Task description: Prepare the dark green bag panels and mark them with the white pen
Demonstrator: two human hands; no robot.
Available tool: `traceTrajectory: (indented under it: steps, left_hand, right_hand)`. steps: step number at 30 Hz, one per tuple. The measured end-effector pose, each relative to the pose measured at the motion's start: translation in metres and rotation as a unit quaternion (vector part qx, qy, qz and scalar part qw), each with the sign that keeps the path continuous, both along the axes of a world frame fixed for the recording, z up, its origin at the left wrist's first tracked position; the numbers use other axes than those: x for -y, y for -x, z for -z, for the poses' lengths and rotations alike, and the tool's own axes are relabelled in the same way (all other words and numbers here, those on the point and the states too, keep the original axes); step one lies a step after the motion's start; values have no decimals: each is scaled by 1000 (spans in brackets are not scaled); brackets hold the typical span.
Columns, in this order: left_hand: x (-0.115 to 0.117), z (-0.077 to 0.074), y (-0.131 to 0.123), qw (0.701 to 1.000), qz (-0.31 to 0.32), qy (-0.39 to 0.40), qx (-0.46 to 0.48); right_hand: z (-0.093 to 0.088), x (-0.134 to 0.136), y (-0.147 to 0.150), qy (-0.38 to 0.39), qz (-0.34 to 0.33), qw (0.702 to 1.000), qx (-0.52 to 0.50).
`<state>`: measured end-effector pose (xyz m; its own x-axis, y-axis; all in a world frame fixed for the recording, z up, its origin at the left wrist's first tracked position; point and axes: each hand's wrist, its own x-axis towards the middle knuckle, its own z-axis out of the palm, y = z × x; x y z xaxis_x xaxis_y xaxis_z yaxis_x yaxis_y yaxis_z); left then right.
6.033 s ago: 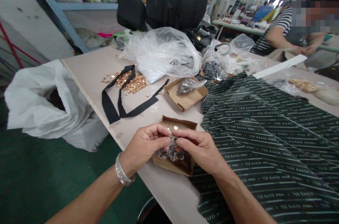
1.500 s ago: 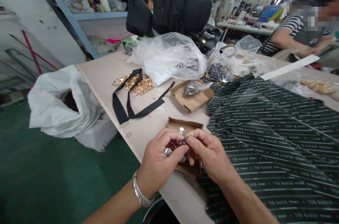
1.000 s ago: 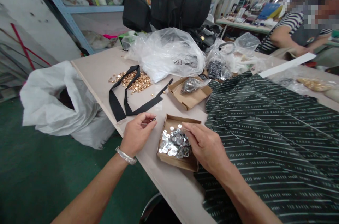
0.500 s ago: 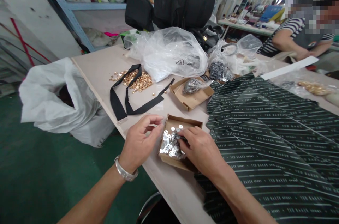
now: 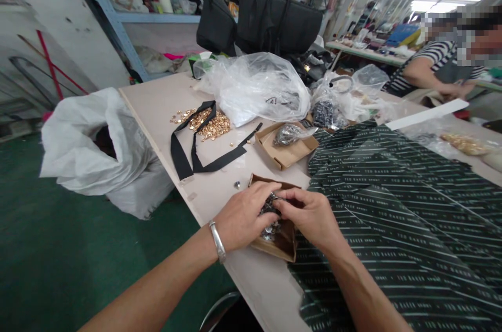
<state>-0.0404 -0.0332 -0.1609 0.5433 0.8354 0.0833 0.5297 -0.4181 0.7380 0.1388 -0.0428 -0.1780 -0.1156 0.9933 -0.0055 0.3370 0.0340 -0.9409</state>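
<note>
A small open cardboard box point(image 5: 279, 247) of silver metal discs sits near the table's front edge. Both hands meet over it. My left hand point(image 5: 245, 215), with a silver bangle on the wrist, has its fingers curled into the box. My right hand point(image 5: 311, 216) pinches a small metal piece point(image 5: 273, 197) against the left fingertips. A single tiny dark piece point(image 5: 237, 184) lies on the table just left of the box. Dark green striped fabric point(image 5: 396, 201) lies under my right forearm.
A second cardboard box point(image 5: 287, 150) holds a bag of dark parts. A black strap point(image 5: 184, 157) crosses a pile of gold pieces point(image 5: 209, 125). Clear plastic bags point(image 5: 259, 86) lie behind. A white sack point(image 5: 90, 144) stands left of the table. Another person point(image 5: 439, 68) works at far right.
My left hand went out left of the box and set down a small piece, then came back over the box. Both hands now meet again above the discs.
</note>
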Motion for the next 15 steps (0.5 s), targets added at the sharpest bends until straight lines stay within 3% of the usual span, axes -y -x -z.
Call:
traceTrajectory:
  steps: [5, 9, 15]
  left_hand:
    - [-5, 1, -2, 1000, -8, -14, 26]
    - [0, 0, 6, 997, -45, -21, 67]
    - [5, 0, 20, 965, -139, 17, 223]
  right_hand:
    - [-6, 3, -2, 29, -1, 998, -62]
    - [-16, 8, -4, -13, 0, 998, 58]
    - [-23, 12, -5, -72, -59, 982, 166]
